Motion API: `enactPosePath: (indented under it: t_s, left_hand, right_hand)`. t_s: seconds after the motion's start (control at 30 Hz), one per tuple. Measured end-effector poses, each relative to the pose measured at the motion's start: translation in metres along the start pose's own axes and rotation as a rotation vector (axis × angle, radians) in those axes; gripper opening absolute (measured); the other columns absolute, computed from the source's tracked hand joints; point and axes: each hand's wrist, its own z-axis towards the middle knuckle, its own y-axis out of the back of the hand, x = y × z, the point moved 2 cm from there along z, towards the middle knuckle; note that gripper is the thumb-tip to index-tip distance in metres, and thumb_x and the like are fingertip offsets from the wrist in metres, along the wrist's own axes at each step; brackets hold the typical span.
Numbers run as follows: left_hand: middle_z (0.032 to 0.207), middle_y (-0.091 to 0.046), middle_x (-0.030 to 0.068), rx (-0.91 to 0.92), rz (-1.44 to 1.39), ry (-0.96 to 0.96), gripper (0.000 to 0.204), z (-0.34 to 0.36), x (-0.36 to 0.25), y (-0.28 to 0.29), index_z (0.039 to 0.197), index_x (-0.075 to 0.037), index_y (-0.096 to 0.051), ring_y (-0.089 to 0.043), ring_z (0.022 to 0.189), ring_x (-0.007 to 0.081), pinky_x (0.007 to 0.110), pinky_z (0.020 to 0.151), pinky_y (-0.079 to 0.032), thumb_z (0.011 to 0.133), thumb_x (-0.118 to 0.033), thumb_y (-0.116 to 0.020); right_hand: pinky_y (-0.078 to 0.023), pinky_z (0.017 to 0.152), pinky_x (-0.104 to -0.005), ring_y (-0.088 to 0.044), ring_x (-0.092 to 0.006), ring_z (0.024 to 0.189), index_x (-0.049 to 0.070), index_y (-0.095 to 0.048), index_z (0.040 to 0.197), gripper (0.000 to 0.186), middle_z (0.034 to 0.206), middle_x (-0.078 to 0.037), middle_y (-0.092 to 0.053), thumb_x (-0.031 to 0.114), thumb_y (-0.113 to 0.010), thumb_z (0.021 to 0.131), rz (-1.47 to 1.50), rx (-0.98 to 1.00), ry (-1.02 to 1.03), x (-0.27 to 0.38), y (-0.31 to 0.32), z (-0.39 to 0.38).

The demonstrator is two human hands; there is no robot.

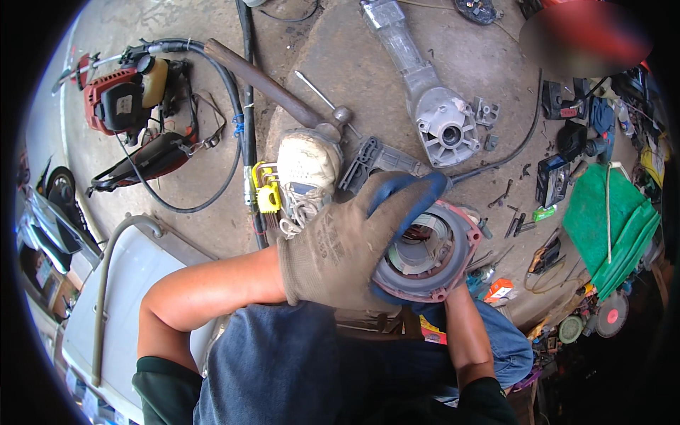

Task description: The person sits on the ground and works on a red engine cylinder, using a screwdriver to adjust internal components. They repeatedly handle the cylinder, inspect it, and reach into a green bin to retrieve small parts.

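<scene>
My left hand (340,248), in a grey work glove with blue-coated fingers, is wrapped round the left side and top of a round motor housing (457,265). The housing has a reddish rim with screw lugs, and a wire-wound ring, apparently a stator, shows inside its open face. My right forearm (469,340) reaches up behind the housing; the right hand and its fingers are hidden there. On the floor beyond lies a grey metal gear casing (446,131) with a long neck. A grey slotted metal part (379,161) rests near my left fingers.
A wooden-handled hammer (273,85), a screwdriver (315,90) and a yellow hex-key set (268,195) lie around my shoe (306,170). A red engine machine (117,103) stands at left, beside a black hose (248,127). Several tools and a green sheet (613,227) spread along the right.
</scene>
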Motion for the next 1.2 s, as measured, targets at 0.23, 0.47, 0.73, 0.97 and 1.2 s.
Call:
enactPosePath:
  t_s: [0.23, 0.47, 0.73, 0.97, 1.2]
  left_hand:
    - [0.137, -0.044, 0.0320, 0.049, 0.037, 0.029, 0.121, 0.001, -0.002, 0.002, 0.156, 0.000, -0.028, -0.063, 0.110, 0.0498, 0.051, 0.093, -0.056, 0.061, -0.035, -0.094]
    - [0.138, -0.044, 0.0320, -0.005, 0.039, -0.012, 0.120, -0.001, 0.000, 0.000, 0.157, -0.002, -0.027, -0.063, 0.110, 0.0500, 0.051, 0.092, -0.057, 0.059, -0.028, -0.092]
    - [0.136, -0.052, 0.0275, 0.015, 0.072, 0.059, 0.120, 0.005, -0.004, -0.003, 0.152, 0.004, -0.035, -0.059, 0.118, 0.0438, 0.050, 0.096, -0.053, 0.061, -0.045, -0.096]
    - [0.137, -0.050, 0.0287, 0.063, 0.151, -0.026, 0.102, 0.012, -0.009, -0.007, 0.152, -0.002, -0.038, -0.065, 0.109, 0.0445, 0.047, 0.084, -0.059, 0.067, -0.030, -0.087]
    - [0.137, -0.049, 0.0281, 0.025, 0.147, -0.007, 0.102, 0.015, -0.010, -0.009, 0.152, -0.002, -0.039, -0.064, 0.109, 0.0448, 0.047, 0.086, -0.058, 0.067, -0.032, -0.087]
  right_hand:
    - [-0.041, 0.115, -0.0477, -0.053, -0.0327, 0.133, 0.004, -0.043, 0.150, 0.057, 0.147, -0.017, -0.052, 0.032, -0.055, 0.102, 0.123, -0.030, -0.032, -0.006, -0.005, -0.005]
    - [-0.040, 0.118, -0.0480, -0.051, -0.0316, 0.136, 0.005, -0.040, 0.153, 0.057, 0.151, -0.015, -0.049, 0.034, -0.051, 0.105, 0.337, -0.086, -0.104, -0.015, -0.010, -0.014]
    - [-0.039, 0.120, -0.0485, -0.049, -0.0310, 0.139, 0.006, -0.038, 0.155, 0.057, 0.154, -0.014, -0.047, 0.036, -0.047, 0.107, 0.414, -0.130, -0.128, -0.022, -0.001, -0.017]
    - [-0.038, 0.120, -0.0491, -0.049, -0.0313, 0.139, 0.006, -0.037, 0.155, 0.057, 0.154, -0.014, -0.047, 0.038, -0.044, 0.108, 0.388, -0.130, -0.101, -0.019, 0.015, -0.009]
    - [-0.038, 0.120, -0.0496, -0.048, -0.0316, 0.139, 0.006, -0.037, 0.156, 0.058, 0.154, -0.015, -0.047, 0.040, -0.041, 0.109, 0.504, -0.113, -0.120, -0.030, 0.015, -0.004]
